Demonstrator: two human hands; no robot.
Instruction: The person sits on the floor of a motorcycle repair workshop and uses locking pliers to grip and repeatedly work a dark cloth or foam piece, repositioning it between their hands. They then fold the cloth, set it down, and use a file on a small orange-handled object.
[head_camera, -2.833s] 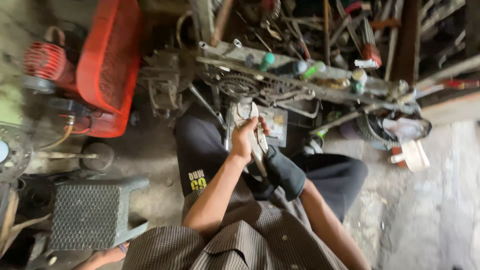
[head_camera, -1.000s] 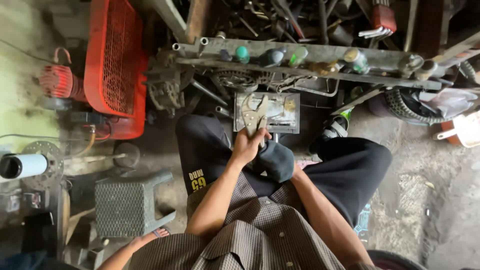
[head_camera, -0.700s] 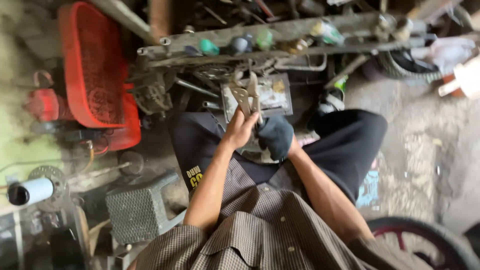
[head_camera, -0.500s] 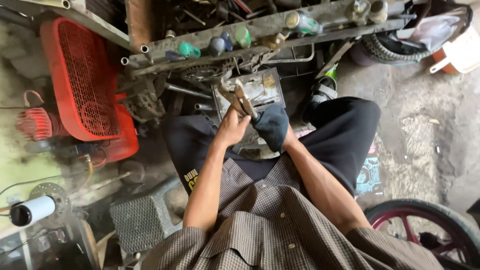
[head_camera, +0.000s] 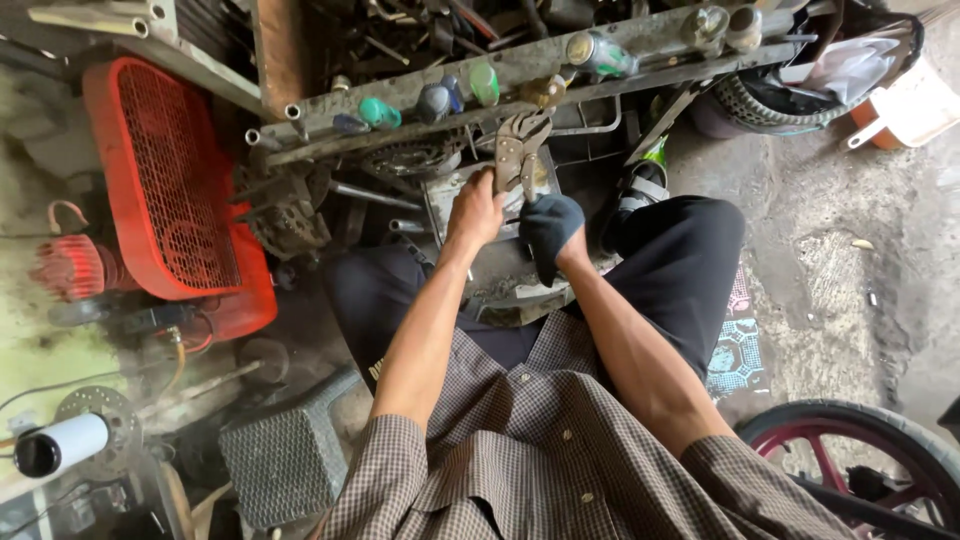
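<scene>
Our left hand (head_camera: 473, 210) grips the handles of the locking pliers (head_camera: 518, 150), raised before our knees just under the metal rack (head_camera: 520, 75) of screwdrivers. Our gloved right hand (head_camera: 550, 228) curls beside them — touching, perhaps steadying, though we cannot tell.

I see a cracked concrete floor (head_camera: 830, 250) at right, red mesh crate (head_camera: 170, 190) upper left, cluttered tool shelf (head_camera: 520, 70) along the top, daylight from the right

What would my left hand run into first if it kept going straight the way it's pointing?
Probably the metal rack of screwdrivers just beyond the locking pliers your left hand holds; depth is unclear.
</scene>
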